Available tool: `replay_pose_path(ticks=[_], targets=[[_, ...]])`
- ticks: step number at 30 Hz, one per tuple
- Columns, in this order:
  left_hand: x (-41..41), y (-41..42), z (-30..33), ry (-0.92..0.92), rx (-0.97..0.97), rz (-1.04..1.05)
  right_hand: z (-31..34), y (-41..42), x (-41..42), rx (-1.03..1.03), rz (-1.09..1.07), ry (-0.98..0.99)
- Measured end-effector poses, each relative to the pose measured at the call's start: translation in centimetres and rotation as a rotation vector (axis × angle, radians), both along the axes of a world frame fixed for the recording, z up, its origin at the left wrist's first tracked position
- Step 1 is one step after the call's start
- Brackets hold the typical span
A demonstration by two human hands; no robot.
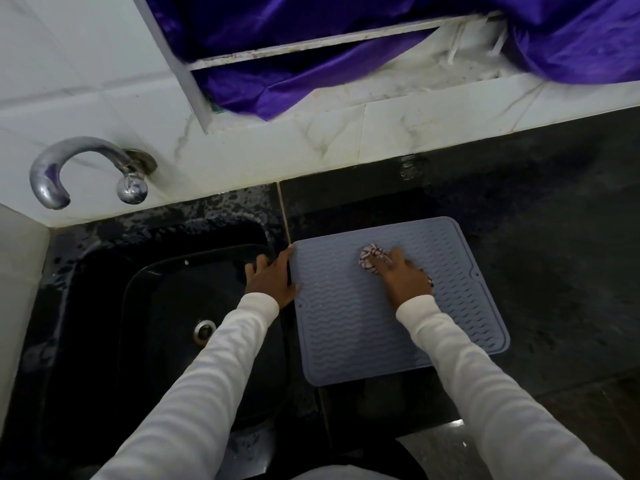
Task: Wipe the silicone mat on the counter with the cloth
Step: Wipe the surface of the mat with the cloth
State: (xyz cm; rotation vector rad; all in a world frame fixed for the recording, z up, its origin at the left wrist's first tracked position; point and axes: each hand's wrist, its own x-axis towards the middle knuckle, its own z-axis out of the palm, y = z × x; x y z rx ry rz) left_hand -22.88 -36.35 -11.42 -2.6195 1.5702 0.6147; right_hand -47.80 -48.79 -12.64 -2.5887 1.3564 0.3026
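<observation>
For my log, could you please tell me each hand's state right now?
Left hand: open, flat against the mat edge.
Right hand: pressing the cloth onto the mat.

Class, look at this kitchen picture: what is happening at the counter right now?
A person in white sleeves is wiping a grey silicone mat on a dark counter. The right hand presses a patterned cloth onto the mat's upper middle. The left hand rests at the mat's left edge, beside the black sink.
</observation>
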Motion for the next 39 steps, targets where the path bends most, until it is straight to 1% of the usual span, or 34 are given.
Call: replay_pose_path(ticks=[3, 6, 10, 12, 14, 17, 19, 21, 23, 27, 30, 33, 37, 39], targets=[[-0.2, 0.2, -0.4, -0.027, 0.018, -0.019, -0.7, -1.1, -0.2, 0.028, -0.143, -0.091], [-0.2, 0.3, -0.8, -0.061, 0.020, -0.034, -0.6, -1.8, 0.2, 0.003, -0.120, -0.093], [-0.3, 0.3, -0.9, -0.064, 0.011, -0.048, 0.3, -1.8, 1.3, -0.014, -0.216, -0.176], [-0.3, 0.3, -0.9, -0.072, 0.011, -0.055, 0.6, -1.1, 2.0, 0.022, -0.261, -0.242], [-0.2, 0.3, -0.8, -0.072, 0.013, -0.057, 0.4, 0.6, 3.2, 0.067, -0.228, -0.255], [-0.4, 0.2, -0.5, -0.062, 0.024, -0.063, -1.1, 4.7, 6.4, 0.066, -0.078, -0.146], [-0.3, 0.1, -0.5, -0.045, 0.025, -0.053, -1.6, 8.0, 9.0, 0.081, 0.028, -0.123], [-0.2, 0.1, -0.7, -0.035, 0.003, -0.047, -0.9, 10.5, 10.5, 0.109, 0.059, -0.108], [0.0, 0.2, -0.9, -0.042, -0.011, -0.050, -0.1, 11.1, 10.7, 0.096, 0.054, -0.086], [0.1, 0.3, -0.6, -0.053, 0.008, -0.049, 0.5, 9.2, 8.9, 0.029, 0.081, -0.032], [0.2, 0.4, -0.6, -0.039, 0.001, -0.042, 0.6, 6.9, 6.4, -0.024, 0.032, -0.048], [0.3, 0.4, -0.6, -0.029, 0.007, -0.042, -0.2, 4.1, 3.1, -0.032, -0.014, -0.072], [0.5, 0.2, -0.9, -0.031, 0.016, -0.046, -0.6, -1.0, -2.8, -0.113, -0.151, -0.115], [0.4, 0.3, -1.0, -0.032, 0.016, -0.041, -1.0, -2.1, -4.3, -0.135, -0.111, -0.056]])
